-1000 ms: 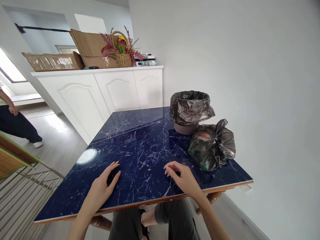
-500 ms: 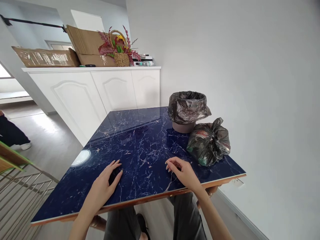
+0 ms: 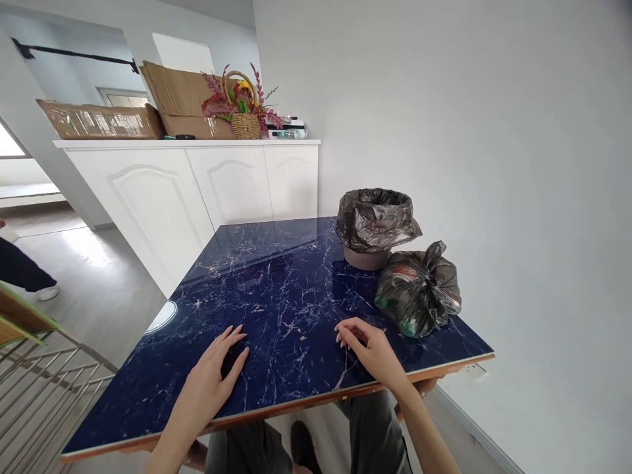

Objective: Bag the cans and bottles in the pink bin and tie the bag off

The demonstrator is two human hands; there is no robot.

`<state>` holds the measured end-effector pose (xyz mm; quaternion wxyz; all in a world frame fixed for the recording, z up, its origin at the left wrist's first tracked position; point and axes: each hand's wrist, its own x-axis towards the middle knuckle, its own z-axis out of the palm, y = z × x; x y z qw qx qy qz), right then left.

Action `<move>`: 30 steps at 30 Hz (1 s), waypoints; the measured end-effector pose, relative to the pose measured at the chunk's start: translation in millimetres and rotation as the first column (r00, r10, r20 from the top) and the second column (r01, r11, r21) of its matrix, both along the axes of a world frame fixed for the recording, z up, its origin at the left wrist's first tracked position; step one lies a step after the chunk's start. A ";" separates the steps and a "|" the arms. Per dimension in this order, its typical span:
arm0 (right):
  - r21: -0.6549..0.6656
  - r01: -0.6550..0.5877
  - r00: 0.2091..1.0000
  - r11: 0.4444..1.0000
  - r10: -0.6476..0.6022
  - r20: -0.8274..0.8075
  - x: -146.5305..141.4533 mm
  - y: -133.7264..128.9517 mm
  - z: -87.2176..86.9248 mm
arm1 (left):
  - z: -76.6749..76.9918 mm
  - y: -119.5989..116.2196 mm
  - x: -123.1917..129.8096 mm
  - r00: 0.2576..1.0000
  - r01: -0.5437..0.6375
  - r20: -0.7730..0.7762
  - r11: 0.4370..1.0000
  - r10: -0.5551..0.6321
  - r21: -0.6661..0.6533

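On the glossy, white-veined navy surface (image 3: pixel 276 293), the left hand (image 3: pixel 210 378) spreads its grip apart; the right hand (image 3: pixel 374 347) curls, fingertips together — tied black plastic bag (image 3: pixel 412 296) at its one o'clock.

Lower left of frame: bare left hand (image 3: pixel 210 376), slim fingers (image 3: pixel 230 342), tapered nails; left forearm (image 3: pixel 174 440) uncovered. Lower right: bare right hand (image 3: pixel 372 351), right forearm (image 3: pixel 425 421) also uncovered. Bottom centre: person wears creased dark grey trousers (image 3: pixel 376 431), dark round-toed shoe (image 3: pixel 303 445) visible.
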<state>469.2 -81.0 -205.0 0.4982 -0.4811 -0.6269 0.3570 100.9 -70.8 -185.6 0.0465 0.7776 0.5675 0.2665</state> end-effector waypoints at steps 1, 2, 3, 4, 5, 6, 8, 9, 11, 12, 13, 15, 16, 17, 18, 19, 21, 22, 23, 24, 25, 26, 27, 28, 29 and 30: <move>-0.003 0.001 1.000 1.000 -0.001 0.000 -0.3 -0.1 0.3 | -1.1 0.4 -0.5 1.000 0.000 -0.002 1.000 0.000 0.002; -0.006 0.002 1.000 1.000 -0.002 0.001 -0.5 -0.2 0.9 | -2.0 0.6 -0.9 1.000 -0.003 -0.003 1.000 0.003 0.001; -0.008 0.004 1.000 1.000 -0.004 0.001 -0.8 -0.4 1.6 | -2.6 0.9 -1.2 1.000 -0.005 -0.006 1.000 0.005 -0.003; -0.012 0.004 1.000 1.000 -0.004 0.004 -1.0 -0.7 2.4 | -3.0 1.1 -1.5 1.000 -0.008 -0.010 1.000 0.008 -0.009; -0.015 0.004 1.000 1.000 -0.004 0.008 -1.1 -0.9 3.3 | -3.3 1.3 -1.8 1.000 -0.012 -0.014 1.000 0.011 -0.014; -0.017 0.006 1.000 1.000 -0.006 0.014 -1.2 -1.0 4.1 | -3.6 1.5 -2.2 1.000 -0.015 -0.019 1.000 0.015 -0.017; -0.022 0.012 1.000 1.000 -0.011 0.027 -1.2 -1.1 5.3 | -4.2 2.2 -3.3 1.000 -0.015 -0.028 1.000 0.015 -0.015; -0.025 0.015 0.999 1.000 -0.014 0.035 -1.2 -1.0 5.6 | -4.6 2.6 -3.9 0.999 -0.012 -0.029 1.000 0.012 -0.010; -0.029 0.023 0.998 0.999 -0.021 0.057 -1.5 -0.3 5.7 | -5.7 3.5 -5.0 1.000 0.000 -0.030 1.000 0.000 0.001; -0.033 0.023 0.997 0.999 -0.021 0.071 -1.8 0.1 5.6 | -6.3 4.0 -5.4 1.000 0.006 -0.030 1.000 -0.005 0.005; -0.036 0.025 0.996 0.999 -0.022 0.085 -2.4 0.5 5.7 | -7.1 4.5 -5.8 1.000 0.009 -0.030 1.000 -0.008 0.010; -0.037 0.031 0.995 0.999 -0.027 0.097 -4.2 0.6 6.7 | -8.8 5.6 -6.5 0.999 0.011 -0.035 1.000 -0.011 0.014; -0.037 0.030 0.995 0.999 -0.026 0.092 -5.2 0.0 8.0 | -9.8 6.1 -6.9 0.999 0.011 -0.037 1.000 -0.011 0.017; -0.036 0.027 0.996 0.999 -0.024 0.081 -5.8 -1.4 10.1 | -10.9 6.7 -7.3 0.999 0.010 -0.039 1.000 -0.009 0.021; -0.033 0.022 0.998 0.999 -0.020 0.066 -5.9 -3.8 13.2 | -12.1 7.2 -7.9 0.999 0.008 -0.039 1.000 -0.007 0.024; -0.026 0.021 0.998 0.999 -0.019 0.051 -5.0 -7.2 17.5 | -13.2 7.6 -8.5 0.999 0.006 -0.040 1.000 -0.005 0.024; 0.008 0.039 0.999 0.999 -0.039 0.034 1.1 -16.6 29.6 | -15.6 8.2 -9.6 0.999 0.005 -0.040 1.000 -0.004 0.021; 0.035 0.061 0.997 0.997 -0.063 0.033 6.7 -21.9 37.2 | -16.7 8.4 -10.2 0.999 0.006 -0.040 1.000 -0.005 0.019; 0.069 0.095 0.995 0.993 -0.097 0.035 14.2 -27.0 45.2 | -17.7 8.5 -10.6 0.999 0.007 -0.039 1.000 -0.006 0.017; 0.106 0.138 0.989 0.985 -0.142 0.039 23.6 -31.1 53.1 | -18.7 8.6 -10.9 0.999 0.006 -0.036 1.000 -0.006 0.019; 0.142 0.195 0.978 0.971 -0.202 0.043 34.7 -33.7 60.2 | -19.6 8.7 -11.2 0.999 0.005 -0.033 1.000 -0.004 0.023; 0.183 0.280 0.956 0.942 -0.291 0.034 47.2 -34.5 65.8 | -20.4 8.9 -11.4 1.000 0.003 -0.030 1.000 -0.003 0.028; 0.223 0.394 0.913 0.891 -0.408 0.018 60.9 -33.2 69.5 | -21.0 9.1 -11.4 1.000 0.006 -0.029 0.999 -0.005 0.032; 0.255 0.516 0.845 0.818 -0.534 0.003 75.5 -30.0 70.7 | -21.4 9.3 -11.4 1.000 0.013 -0.029 0.999 -0.012 0.035; 0.281 0.627 0.758 0.727 -0.652 -0.005 90.4 -25.2 69.3 | -21.5 9.5 -11.2 0.999 0.020 -0.028 0.999 -0.019 0.039; 0.305 0.707 0.667 0.638 -0.745 0.014 105.2 -19.4 65.5 | -21.4 9.7 -10.9 0.999 0.027 -0.027 0.999 -0.026 0.045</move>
